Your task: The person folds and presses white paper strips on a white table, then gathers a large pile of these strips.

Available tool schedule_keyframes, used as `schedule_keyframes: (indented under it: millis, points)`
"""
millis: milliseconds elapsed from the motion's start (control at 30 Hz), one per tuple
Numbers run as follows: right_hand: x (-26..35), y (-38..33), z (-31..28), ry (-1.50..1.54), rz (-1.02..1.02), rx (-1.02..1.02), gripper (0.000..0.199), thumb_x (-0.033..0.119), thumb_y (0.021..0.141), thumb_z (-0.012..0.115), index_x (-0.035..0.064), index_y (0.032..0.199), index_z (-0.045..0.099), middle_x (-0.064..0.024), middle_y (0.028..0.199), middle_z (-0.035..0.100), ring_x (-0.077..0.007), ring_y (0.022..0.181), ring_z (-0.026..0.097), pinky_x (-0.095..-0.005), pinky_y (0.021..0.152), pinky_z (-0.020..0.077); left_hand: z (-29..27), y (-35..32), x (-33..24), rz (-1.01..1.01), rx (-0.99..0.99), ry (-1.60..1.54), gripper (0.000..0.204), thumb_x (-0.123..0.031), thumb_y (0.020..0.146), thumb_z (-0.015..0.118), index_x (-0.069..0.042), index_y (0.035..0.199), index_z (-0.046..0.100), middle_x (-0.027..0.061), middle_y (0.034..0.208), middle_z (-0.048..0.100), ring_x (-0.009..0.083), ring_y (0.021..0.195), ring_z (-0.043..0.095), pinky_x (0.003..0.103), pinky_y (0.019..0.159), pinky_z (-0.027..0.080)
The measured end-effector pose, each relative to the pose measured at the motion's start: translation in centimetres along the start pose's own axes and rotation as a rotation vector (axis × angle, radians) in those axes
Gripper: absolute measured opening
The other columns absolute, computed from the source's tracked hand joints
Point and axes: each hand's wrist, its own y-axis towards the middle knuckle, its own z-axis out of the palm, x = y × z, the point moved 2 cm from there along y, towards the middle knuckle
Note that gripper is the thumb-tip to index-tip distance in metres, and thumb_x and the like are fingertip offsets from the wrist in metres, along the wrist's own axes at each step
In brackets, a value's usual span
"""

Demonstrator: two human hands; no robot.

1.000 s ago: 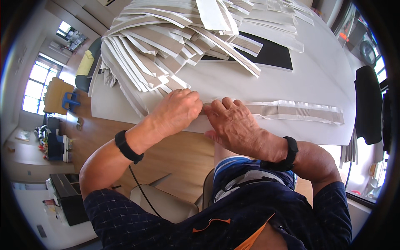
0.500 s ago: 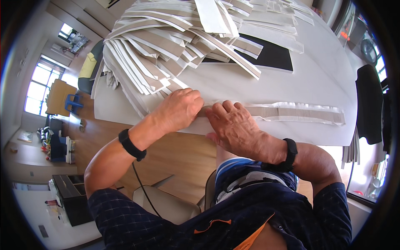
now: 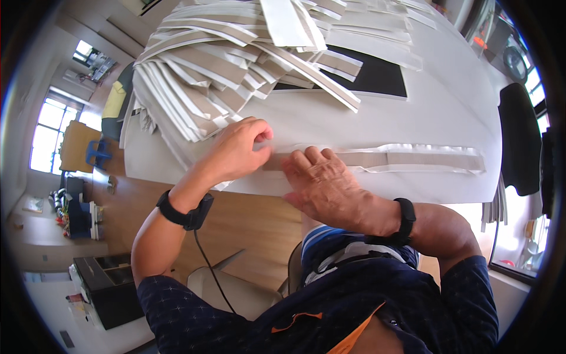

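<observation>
A long beige strip with white edges (image 3: 430, 159) lies along the table's near side, its white margins slightly wrinkled. My right hand (image 3: 330, 183) presses down on it with bent fingers, the thumb lower, by the table edge. Close to the strip's left end is my left hand (image 3: 236, 150), its thumb and curved forefinger apart with a gap between them; nothing shows in that gap. The part of the strip beneath my right fingers is hidden. Beyond my hands, a large heap of similar beige and white strips (image 3: 206, 65) spreads over the table's far left.
The white table (image 3: 454, 112) has a curved edge. A black flat panel (image 3: 377, 76) lies partly under the heap, and more white strips (image 3: 377, 35) lie at the far side. A black chair back (image 3: 520, 138) stands at the right. A cable (image 3: 206, 265) hangs from my left wristband.
My left hand has moved slightly left, and its thumb and forefinger have parted from the strip. My right hand stays on the strip. The view has shifted a little.
</observation>
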Motion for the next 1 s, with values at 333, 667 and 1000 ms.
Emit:
schedule_keyframes:
  millis: [333,667,1000]
  points:
    - [-0.2,-0.8,0.7,-0.048,-0.007,-0.021,0.044,0.038,0.101,0.066,-0.0002,0.122,0.071,-0.0100,0.116,0.060,-0.0290,0.112,0.055,-0.0430,0.097,0.0445,1.5,-0.1,-3.4,0.127,-0.223,0.206,0.011,0.001,0.087,0.070,0.000,0.098,0.072,0.0164,0.098,0.070,0.0396,0.090,0.069,0.047,0.078,0.055]
    - [-9.2,-10.7,-6.7,0.057,0.218,-0.212,0.008,0.015,0.089,0.073,0.0071,0.091,0.074,-0.0113,0.100,0.064,-0.0329,0.096,0.063,-0.0442,0.086,0.0551,5.7,-2.1,-8.2,0.416,-0.092,0.192,0.022,0.002,0.087,0.067,0.002,0.108,0.074,0.0115,0.107,0.069,0.0337,0.100,0.068,0.043,0.086,0.057]
    - [-9.2,-10.5,-6.5,0.034,0.171,-0.152,0.007,0.013,0.086,0.076,0.0072,0.088,0.073,-0.0099,0.097,0.064,-0.0312,0.097,0.066,-0.0435,0.083,0.0585,6.5,-3.2,-8.5,0.381,-0.127,0.229,0.023,0.005,0.086,0.065,0.002,0.107,0.074,0.0132,0.108,0.069,0.0344,0.100,0.068,0.043,0.085,0.058]
